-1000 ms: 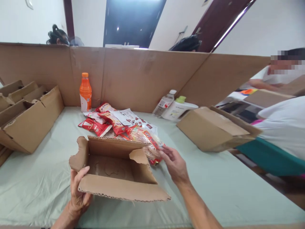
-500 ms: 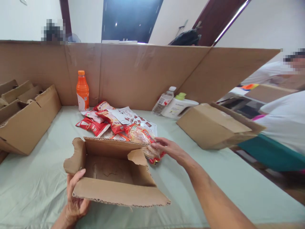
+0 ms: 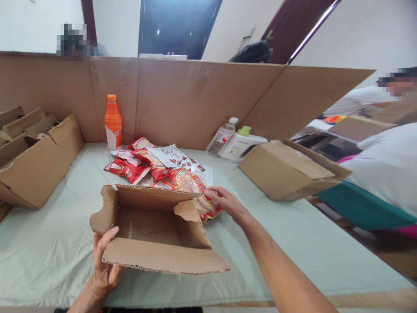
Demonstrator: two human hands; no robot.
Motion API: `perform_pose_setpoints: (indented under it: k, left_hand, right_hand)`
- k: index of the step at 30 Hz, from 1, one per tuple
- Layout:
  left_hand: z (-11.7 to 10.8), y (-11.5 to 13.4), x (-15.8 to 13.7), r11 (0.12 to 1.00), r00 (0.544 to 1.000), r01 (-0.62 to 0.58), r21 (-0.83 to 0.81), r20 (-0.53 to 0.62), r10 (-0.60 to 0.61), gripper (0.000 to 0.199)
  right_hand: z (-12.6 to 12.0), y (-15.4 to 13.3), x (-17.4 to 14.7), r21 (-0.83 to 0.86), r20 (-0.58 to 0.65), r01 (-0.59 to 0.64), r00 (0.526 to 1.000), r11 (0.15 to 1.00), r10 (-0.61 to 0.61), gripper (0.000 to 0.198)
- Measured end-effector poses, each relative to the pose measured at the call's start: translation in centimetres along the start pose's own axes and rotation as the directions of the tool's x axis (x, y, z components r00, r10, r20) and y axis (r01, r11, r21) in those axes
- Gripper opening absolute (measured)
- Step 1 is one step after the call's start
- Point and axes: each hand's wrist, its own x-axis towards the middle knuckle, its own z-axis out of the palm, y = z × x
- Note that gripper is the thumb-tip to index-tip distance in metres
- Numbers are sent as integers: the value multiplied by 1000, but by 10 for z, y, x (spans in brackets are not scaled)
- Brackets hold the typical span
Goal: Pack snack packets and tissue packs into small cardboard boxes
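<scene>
Gripping the torn cardboard box (image 3: 164, 255), thumb over its rim, the left hand (image 3: 106, 259) should hold it steady. The right hand (image 3: 227, 204) touches the red-and-clear snack packet (image 3: 188, 180) behind the box's right end, finger closure unclear; press lightly.

I record the open carton (image 3: 166, 256) as plain brown, the tablecloth (image 3: 276, 243) pale green; the transparent packet (image 3: 187, 180) carries red print, the small packets (image 3: 124, 168) red and white; one white pouch (image 3: 192, 166) bears dark red squares; the bottle (image 3: 112, 121) is orange with a white label (image 3: 111, 139), the jug (image 3: 237, 148) white, its cap (image 3: 244, 130) lime green
</scene>
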Motion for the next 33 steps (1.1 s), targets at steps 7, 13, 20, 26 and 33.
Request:
perform_pose_setpoints:
  k: [7, 13, 20, 26, 33]
  left_hand:
    - [-3, 3, 2, 1000, 1000, 14, -4, 22, -14, 43]
    - [-2, 3, 0, 999, 998, 45, -6, 39, -45, 44]
    - [-1, 3, -1, 996, 996, 82, -16, 25, -82, 41]
    - [0, 1, -4, 996, 996, 83, -36, 41, -81, 39]
    - [0, 2, 0, 995, 995, 88, -51, 44, -86, 39]
  right_hand:
    - [5, 6, 1, 134, -46, -155, 986, 979, 162, 79]
    - [-5, 10, -18, 267, 106, -253, 967, 930, 232, 58]
    - [2, 6, -42, 417, 128, -249, 968, 874, 214, 41]
    - [10, -3, -59, 492, 35, -183, 981, 851, 191, 43]
    - [-3, -19, -77, 442, -155, -20, 983, 897, 98, 52]
